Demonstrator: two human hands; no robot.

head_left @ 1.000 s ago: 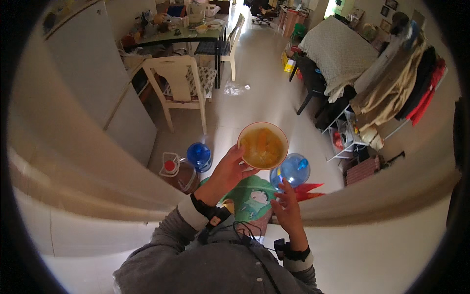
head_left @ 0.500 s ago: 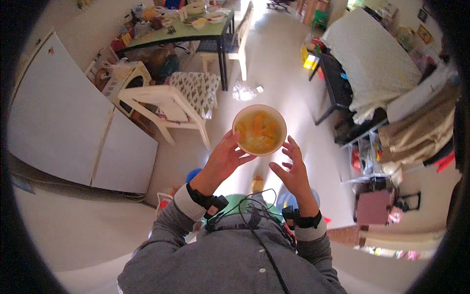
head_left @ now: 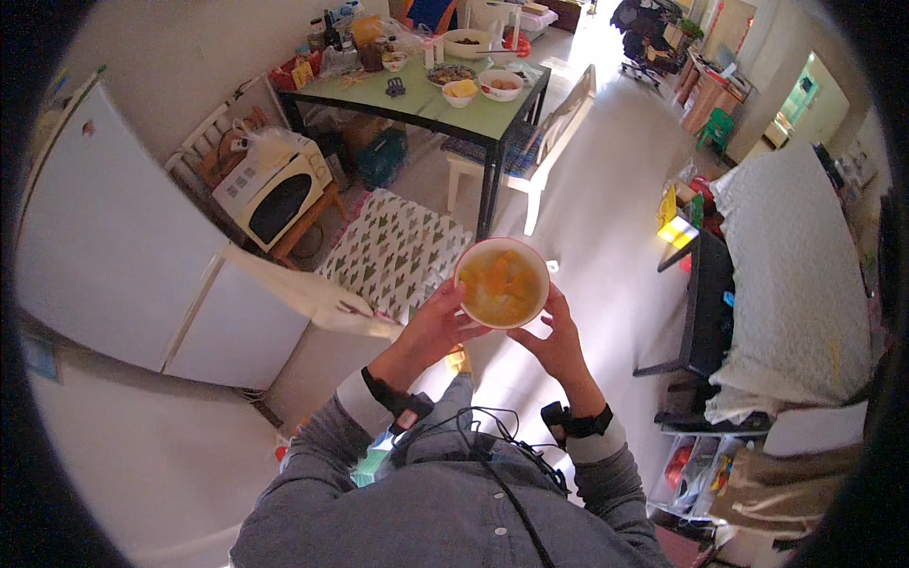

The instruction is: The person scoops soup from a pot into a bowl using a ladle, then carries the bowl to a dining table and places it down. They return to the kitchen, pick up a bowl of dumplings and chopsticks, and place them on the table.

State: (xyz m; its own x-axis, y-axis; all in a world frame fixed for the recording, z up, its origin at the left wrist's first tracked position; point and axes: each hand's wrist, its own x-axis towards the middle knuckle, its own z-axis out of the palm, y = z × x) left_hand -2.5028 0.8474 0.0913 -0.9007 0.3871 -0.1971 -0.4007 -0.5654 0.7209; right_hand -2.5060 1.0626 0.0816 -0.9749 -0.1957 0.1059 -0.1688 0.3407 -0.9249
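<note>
A white bowl with a red rim (head_left: 502, 284) is held up in front of my body, with pale broth and orange chunks in it. My left hand (head_left: 437, 319) grips its lower left side, the thumb at the rim and the fingers underneath. On the lower right, my right hand (head_left: 557, 346) touches the bowl with its fingers curved along the side; its thumb points in under the bottom. The bowl looks level. Both wrists wear black straps with small devices, and a black cable hangs over my grey shirt.
A green-topped table (head_left: 379, 99) with several dishes stands ahead. Around it are a white chair (head_left: 532, 175) and, closer, a chair with a patterned seat (head_left: 398, 248). A microwave (head_left: 275, 194) and a fridge (head_left: 123, 227) line the left. A cloth-covered bench (head_left: 791, 275) is at right.
My right hand has closed in on the bowl and now touches it. The view has shifted forward: the table and chairs appear nearer, and one foot has stepped ahead.
</note>
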